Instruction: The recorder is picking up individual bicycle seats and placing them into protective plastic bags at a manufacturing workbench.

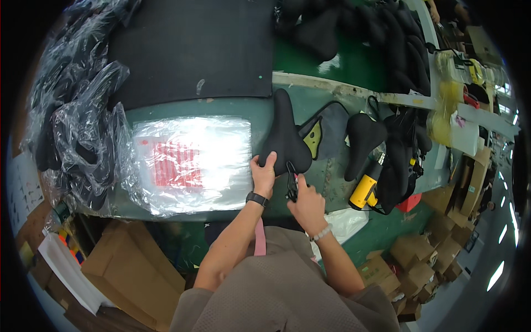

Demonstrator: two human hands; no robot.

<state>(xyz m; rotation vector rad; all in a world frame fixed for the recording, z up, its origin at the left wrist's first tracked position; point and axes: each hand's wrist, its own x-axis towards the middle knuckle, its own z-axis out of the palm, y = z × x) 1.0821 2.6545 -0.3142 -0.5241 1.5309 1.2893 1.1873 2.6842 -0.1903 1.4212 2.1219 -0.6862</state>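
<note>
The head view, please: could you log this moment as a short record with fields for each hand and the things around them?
Left hand: grips the wide rear end of a black bicycle saddle lying on the green workbench.
Right hand: closed on a black strap or tag hanging at the saddle's rear; what it is exactly cannot be told.
Left of the saddle: stack of clear plastic bags with red print.
Right of the saddle: another black saddle, yellow handheld tool.
Behind: black foam mat.

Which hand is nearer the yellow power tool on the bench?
Right. The right hand is just left of the yellow power tool, holding a small black item. The left hand is farther left, gripping the wide rear of the black saddle.
</note>
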